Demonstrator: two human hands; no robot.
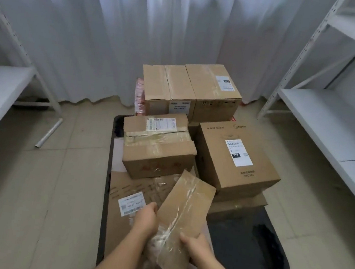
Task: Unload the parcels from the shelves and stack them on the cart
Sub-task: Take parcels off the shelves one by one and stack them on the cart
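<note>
Both hands up close: our left hand and right hand clamp a flat, tape-glossed cardboard parcel, tilted above the black cart. Boxy cartons crowd ahead; white shelves flank us.

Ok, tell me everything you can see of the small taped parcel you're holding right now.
The small parcel is a flat, oblong brown cardboard packet, wrapped lengthwise in crinkled clear tape. It is tilted, far end raised, above the cart's near end. The left hand grips its left edge and the right hand its lower right edge. No label shows on the visible face.
</note>
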